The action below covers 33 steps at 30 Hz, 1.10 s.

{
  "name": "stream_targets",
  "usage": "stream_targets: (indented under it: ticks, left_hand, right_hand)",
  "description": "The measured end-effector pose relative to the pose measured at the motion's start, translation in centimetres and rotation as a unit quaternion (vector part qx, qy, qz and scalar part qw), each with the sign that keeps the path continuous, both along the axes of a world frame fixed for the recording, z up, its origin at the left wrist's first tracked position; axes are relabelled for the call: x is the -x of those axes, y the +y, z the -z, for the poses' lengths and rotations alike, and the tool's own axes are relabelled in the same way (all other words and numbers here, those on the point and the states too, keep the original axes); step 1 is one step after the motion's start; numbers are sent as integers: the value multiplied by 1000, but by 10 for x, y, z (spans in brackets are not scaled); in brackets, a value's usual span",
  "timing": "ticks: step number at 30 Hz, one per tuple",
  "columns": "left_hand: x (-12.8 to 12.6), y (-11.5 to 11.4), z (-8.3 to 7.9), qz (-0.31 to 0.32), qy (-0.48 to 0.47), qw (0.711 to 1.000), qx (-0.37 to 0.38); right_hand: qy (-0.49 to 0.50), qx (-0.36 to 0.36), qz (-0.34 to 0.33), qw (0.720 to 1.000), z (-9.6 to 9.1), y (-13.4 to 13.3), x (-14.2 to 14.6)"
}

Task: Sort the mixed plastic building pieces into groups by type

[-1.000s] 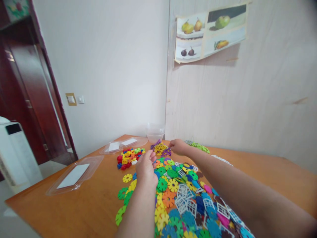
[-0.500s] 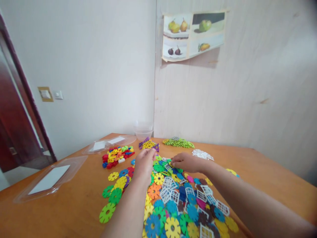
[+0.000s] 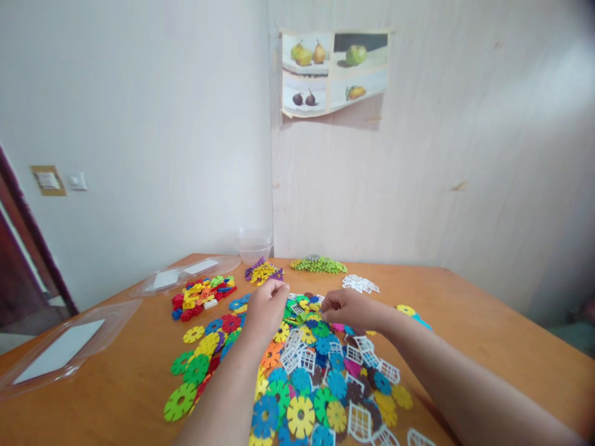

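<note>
My left hand [image 3: 268, 303] is raised over the far left part of a heap of flower-shaped interlocking discs [image 3: 300, 416], its fingers curled together. Whatever its fingertips may hold is hidden. Across from it, my right hand [image 3: 351, 310] reaches down to the far right part of the heap, fingers bent and pressed together at the discs. I cannot make out what is between them. White toy window frames [image 3: 359, 422] lie scattered among the discs, and a small light-green piece [image 3: 302, 318] shows between my hands.
Building bricks [image 3: 199, 296] are piled at the left. Farther back are purple-and-yellow pieces [image 3: 264, 272], green pieces [image 3: 320, 265] and white window frames [image 3: 360, 284]. Clear bowls [image 3: 254, 246] stand by the wall. Clear plastic lids with white labels [image 3: 60, 351] lie along the left edge.
The view has turned right, so everything sits farther left. My right hand's fingers are more bent than before. The left hand stays curled in about the same place over the heap.
</note>
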<state>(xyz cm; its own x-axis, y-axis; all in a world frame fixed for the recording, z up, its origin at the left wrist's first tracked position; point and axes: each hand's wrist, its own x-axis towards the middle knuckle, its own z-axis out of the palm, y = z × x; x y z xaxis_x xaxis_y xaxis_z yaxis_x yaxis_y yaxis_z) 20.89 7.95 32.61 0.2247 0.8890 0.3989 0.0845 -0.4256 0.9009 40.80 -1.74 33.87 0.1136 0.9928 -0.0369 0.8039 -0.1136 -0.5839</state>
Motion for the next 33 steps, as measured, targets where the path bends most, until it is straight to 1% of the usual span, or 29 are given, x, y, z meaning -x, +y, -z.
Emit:
stream_targets:
  ticks: [3,5,9,15,17,20,23,26,29,33]
  left_hand:
    - [-1,-6,1,30,52,998,-35]
    - [-3,-9,3,60,80,993,-55]
    - [-7,-11,11,106,102,986,-82]
    - [-10,-14,13,134,86,983,-85]
    - [-9,-15,13,132,120,979,-103]
    - [-8,-15,12,135,213,958,-133]
    - [-7,-16,11,132,277,940,-149]
    - [-7,-16,10,124,296,933,-160]
    - [-7,-15,9,119,298,932,-169]
    - [-7,-10,11,101,291,934,-183]
  right_hand:
    - [-10,17,-37,999,7,2,-2]
    - [-8,35,-47,998,10,3,-1]
    - [-8,33,-48,998,9,4,4]
    - [33,17,-24,999,5,3,6]
    - [59,1,-33,998,4,3,6]
    - [90,-12,-42,995,2,2,5]
    - [68,-49,-8,996,-2,3,1]
    - [38,-100,47,993,-8,3,-13]
    - [18,-122,110,986,-14,-1,-40]
    - [-20,-122,193,973,-18,-21,-80]
